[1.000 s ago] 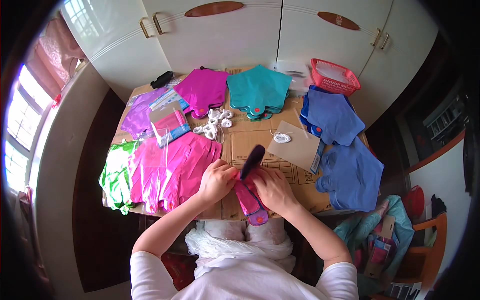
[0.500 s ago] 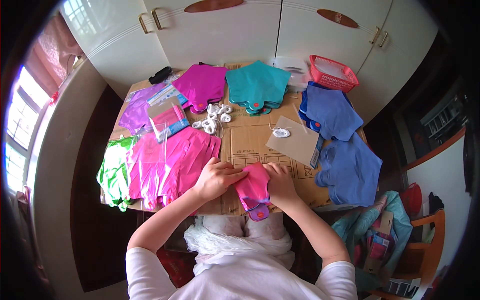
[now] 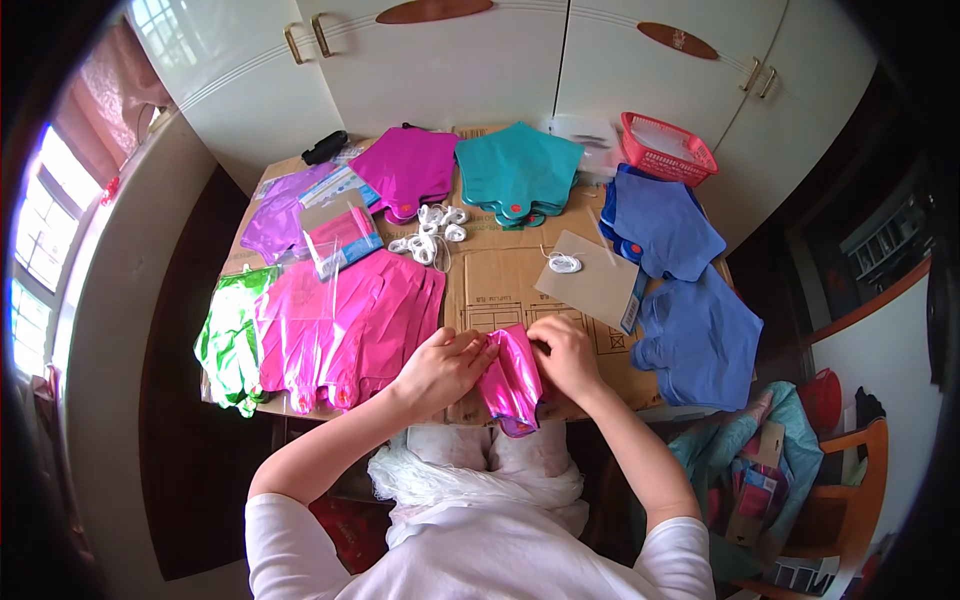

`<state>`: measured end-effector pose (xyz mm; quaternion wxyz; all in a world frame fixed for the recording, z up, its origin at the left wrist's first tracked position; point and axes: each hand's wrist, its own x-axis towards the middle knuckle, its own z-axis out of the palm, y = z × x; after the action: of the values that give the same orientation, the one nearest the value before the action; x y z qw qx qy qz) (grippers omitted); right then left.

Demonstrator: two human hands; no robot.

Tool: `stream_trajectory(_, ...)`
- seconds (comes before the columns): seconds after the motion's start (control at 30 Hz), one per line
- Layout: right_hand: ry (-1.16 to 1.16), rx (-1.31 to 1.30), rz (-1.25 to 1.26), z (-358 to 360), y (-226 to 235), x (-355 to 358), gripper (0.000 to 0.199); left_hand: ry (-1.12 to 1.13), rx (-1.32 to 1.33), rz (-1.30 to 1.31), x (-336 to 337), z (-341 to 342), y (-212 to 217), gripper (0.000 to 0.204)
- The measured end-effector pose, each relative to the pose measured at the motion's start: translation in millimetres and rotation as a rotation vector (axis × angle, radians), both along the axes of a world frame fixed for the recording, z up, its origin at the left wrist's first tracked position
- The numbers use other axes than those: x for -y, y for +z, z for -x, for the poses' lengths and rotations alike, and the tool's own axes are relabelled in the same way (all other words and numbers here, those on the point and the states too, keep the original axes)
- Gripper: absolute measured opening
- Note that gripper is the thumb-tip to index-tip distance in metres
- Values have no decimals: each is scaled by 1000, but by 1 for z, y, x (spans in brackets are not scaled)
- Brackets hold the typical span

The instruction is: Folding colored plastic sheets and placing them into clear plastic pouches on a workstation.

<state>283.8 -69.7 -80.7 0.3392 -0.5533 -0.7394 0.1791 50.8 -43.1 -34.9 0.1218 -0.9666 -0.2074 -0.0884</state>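
Observation:
A folded piece of shiny pink foil (image 3: 512, 378) lies in front of me at the table's near edge, with a bit of purple and a red dot at its near end. My left hand (image 3: 443, 372) pinches its left edge near the top, fingers laid together over the foil. On the other side, the curled fingers of my right hand (image 3: 564, 357) grip its upper right edge. Left of my left hand, flat pink foil pieces (image 3: 385, 320) lie overlapped in a row. A grey-brown card (image 3: 590, 283) with a small coil of white string (image 3: 564, 263) lies beyond my right hand.
Around the cardboard-topped table (image 3: 485, 275) lie green foil (image 3: 232, 325), purple (image 3: 285, 215), magenta (image 3: 408, 170), teal (image 3: 520, 170) and blue piles (image 3: 705, 335). White string coils (image 3: 430, 235), a packaged card (image 3: 345, 240) and a red basket (image 3: 668, 150) also sit there. A chair (image 3: 855, 490) stands right.
The foil between my hands has turned narrower and shinier, and the purple tab at its near end shows less. My right hand has shifted slightly, its fingers more curled.

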Motion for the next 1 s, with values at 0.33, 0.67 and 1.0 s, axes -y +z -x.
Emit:
stream_trajectory(0.33, 281, 297, -560, -7, 12, -28, 13, 14, -3, -46, 4, 2, -4, 45)
stream_trajectory(0.67, 290, 443, -473, -15, 11, -25, 19, 42, -39, -25, 8, 9, -11, 51)
stream_trajectory(1.0, 312, 484, -189, 10, 42, 3, 54, 73, -75, -9, 9, 8, -11, 51)
